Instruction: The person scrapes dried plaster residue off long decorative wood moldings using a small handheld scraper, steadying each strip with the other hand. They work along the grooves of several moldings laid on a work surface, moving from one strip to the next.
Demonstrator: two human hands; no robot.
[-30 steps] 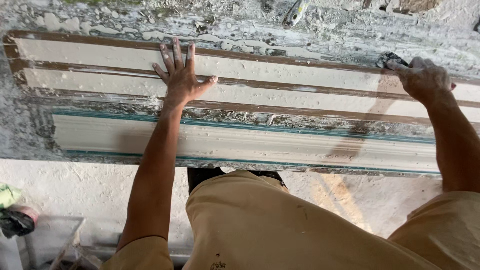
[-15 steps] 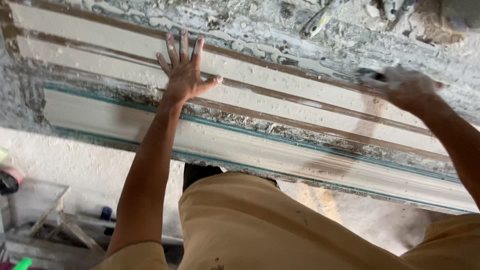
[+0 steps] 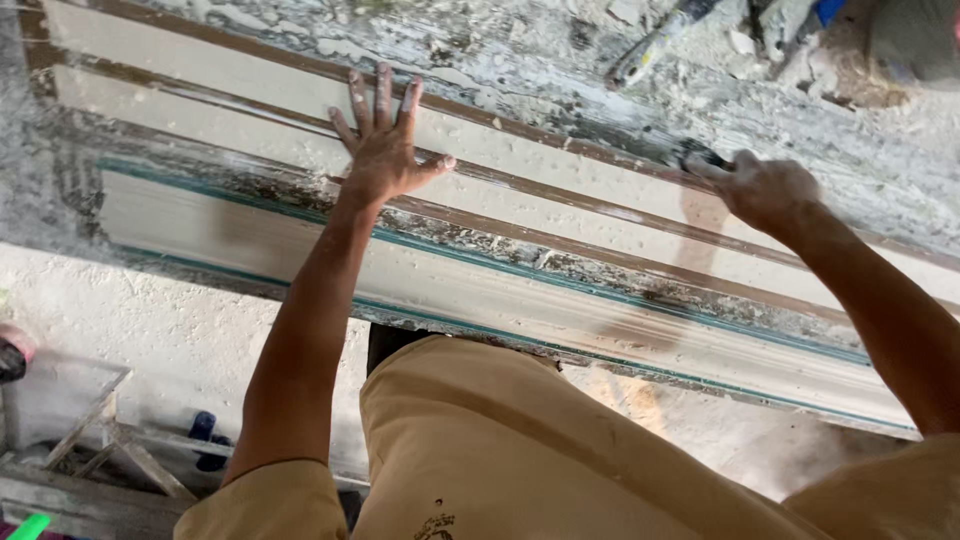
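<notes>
A long white plaster moulding (image 3: 520, 215) with brown and teal edge strips lies across a plaster-spattered bench. My left hand (image 3: 385, 150) rests flat on its upper band, fingers spread. Further right, my right hand (image 3: 765, 185) is closed around a small dark tool (image 3: 700, 157) that sits against the moulding's far brown edge. Most of the tool is hidden inside the fist.
Tools with plaster-caked handles (image 3: 655, 40) lie on the bench beyond the moulding, next to a grey bucket (image 3: 915, 40). Below the bench, the dusty floor holds a wooden frame (image 3: 110, 445) and a blue object (image 3: 205, 430) at the left.
The view has tilted and swung right. My right hand has slid left along the moulding's far edge. My left hand stays flat on the moulding.
</notes>
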